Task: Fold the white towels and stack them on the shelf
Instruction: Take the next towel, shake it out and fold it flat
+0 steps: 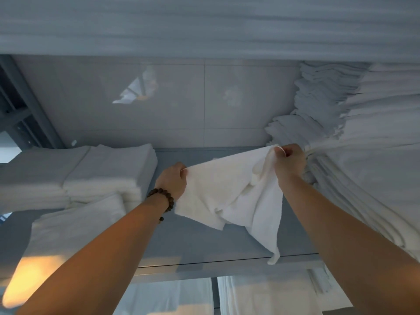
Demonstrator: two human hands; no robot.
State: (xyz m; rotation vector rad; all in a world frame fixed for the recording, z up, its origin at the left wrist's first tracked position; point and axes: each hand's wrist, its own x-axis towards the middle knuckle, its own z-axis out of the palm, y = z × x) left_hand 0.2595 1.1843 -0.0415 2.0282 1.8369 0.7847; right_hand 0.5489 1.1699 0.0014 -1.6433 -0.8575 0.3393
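Both arms are up at the shelf point(195, 244), a pale grey board with a thin front lip. The towel point(227, 189) hangs in the air above it, stretched between the two hands. The left hand point(173, 180), with a bead bracelet point(162, 200) on its wrist, pinches one top corner. The right hand point(289, 160) is fisted round the other corner, just beside the heap point(368, 160) at the right. The towel's lower end droops in loose folds, and one tail dangles past the shelf's front edge.

On the left sits a neat folded stack point(109, 169), with another folded towel point(75, 226) lying in front of it. The right heap is tall and ragged, its edges fanning out. Behind is a glossy tiled wall point(181, 105) catching a bright reflection. More white linen point(204, 26) fills the level above, and folded white cloth point(261, 296) shows below the shelf.
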